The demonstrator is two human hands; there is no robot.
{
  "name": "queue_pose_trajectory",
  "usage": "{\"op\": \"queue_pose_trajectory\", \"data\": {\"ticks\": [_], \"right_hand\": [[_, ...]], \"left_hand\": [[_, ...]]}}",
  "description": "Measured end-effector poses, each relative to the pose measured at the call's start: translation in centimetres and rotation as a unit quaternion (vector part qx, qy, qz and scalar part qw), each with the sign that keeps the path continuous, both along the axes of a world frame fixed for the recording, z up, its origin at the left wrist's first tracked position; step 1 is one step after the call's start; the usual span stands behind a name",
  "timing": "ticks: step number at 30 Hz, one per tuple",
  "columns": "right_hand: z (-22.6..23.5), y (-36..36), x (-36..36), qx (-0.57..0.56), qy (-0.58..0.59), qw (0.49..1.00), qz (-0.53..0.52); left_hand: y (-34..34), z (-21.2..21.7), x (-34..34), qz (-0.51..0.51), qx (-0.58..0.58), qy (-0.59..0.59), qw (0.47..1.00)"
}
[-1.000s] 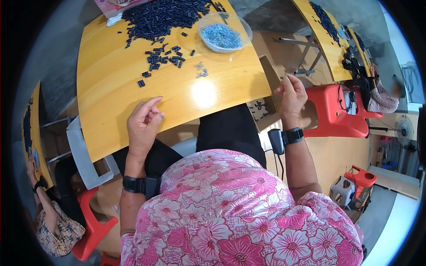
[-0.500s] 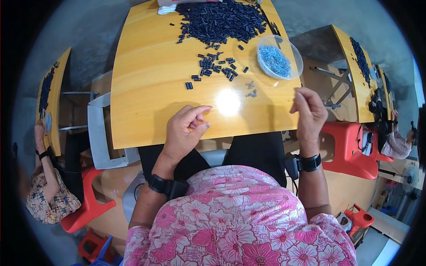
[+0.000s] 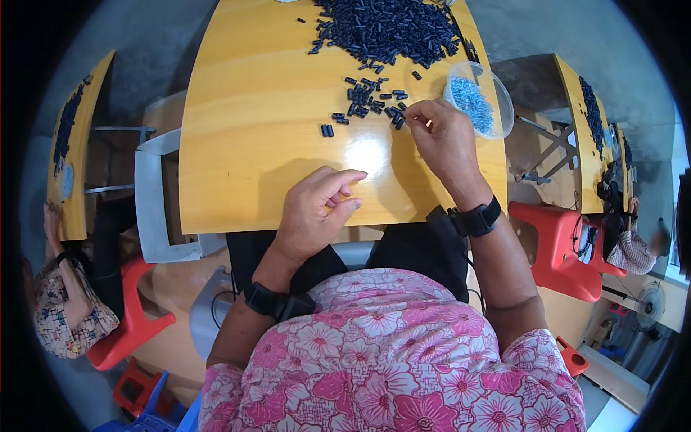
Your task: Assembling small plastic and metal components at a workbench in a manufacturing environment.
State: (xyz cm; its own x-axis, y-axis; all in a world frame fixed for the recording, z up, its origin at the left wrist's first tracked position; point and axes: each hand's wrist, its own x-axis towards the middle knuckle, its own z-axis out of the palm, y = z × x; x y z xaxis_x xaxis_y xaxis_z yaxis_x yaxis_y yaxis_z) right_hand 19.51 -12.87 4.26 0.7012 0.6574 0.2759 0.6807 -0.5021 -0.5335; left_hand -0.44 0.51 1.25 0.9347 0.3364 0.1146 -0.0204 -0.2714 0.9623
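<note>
My right hand (image 3: 445, 140) reaches over the table, thumb and forefinger pinched at the right edge of a loose group of small black cylinders (image 3: 363, 101). Its fingertips close on one small black cylinder (image 3: 400, 119), partly covered by the fingers. Nearer me, above the table's front edge, my left hand (image 3: 317, 209) holds nothing; its forefinger points right and its thumb stands apart from it. A pair of black cylinders (image 3: 327, 130) lies left of the group. Beside my right hand stands a clear round tub (image 3: 504, 108) with many small shiny bluish metal pieces (image 3: 469, 104).
A big heap of black cylinders (image 3: 389, 29) covers the far part of the yellow table (image 3: 237, 144). A white open box frame (image 3: 155, 201) is at its left. Red stools (image 3: 554, 248) stand at both sides. Other people work at side tables (image 3: 586, 158).
My right hand has moved left and forward from the table's right edge to the black cylinders. My left hand keeps nearly the same pose. The whole view has shifted slightly.
</note>
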Motion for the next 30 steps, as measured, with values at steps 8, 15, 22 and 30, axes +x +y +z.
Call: {"op": "queue_pose_trajectory", "data": {"ticks": [8,15,22,30], "right_hand": [[-0.8,3.8,-2.8,0.06,0.046,0.982,0.173],[-1.5,6.5,-3.9,-0.03,-0.004,0.985,0.171],[-2.0,6.5,-4.3,-0.062,-0.004,0.987,0.146],[-2.7,4.6,-4.1,-0.032,0.011,0.986,0.165]], "left_hand": [[0.1,-0.6,0.1,0.0,0.018,-0.009,1.0],[0.3,-1.0,0.1,-0.009,0.021,-0.03,0.999],[0.2,-0.7,0.1,-0.003,0.014,-0.035,0.999],[0.4,-1.0,0.1,-0.009,0.029,-0.031,0.999]]}}
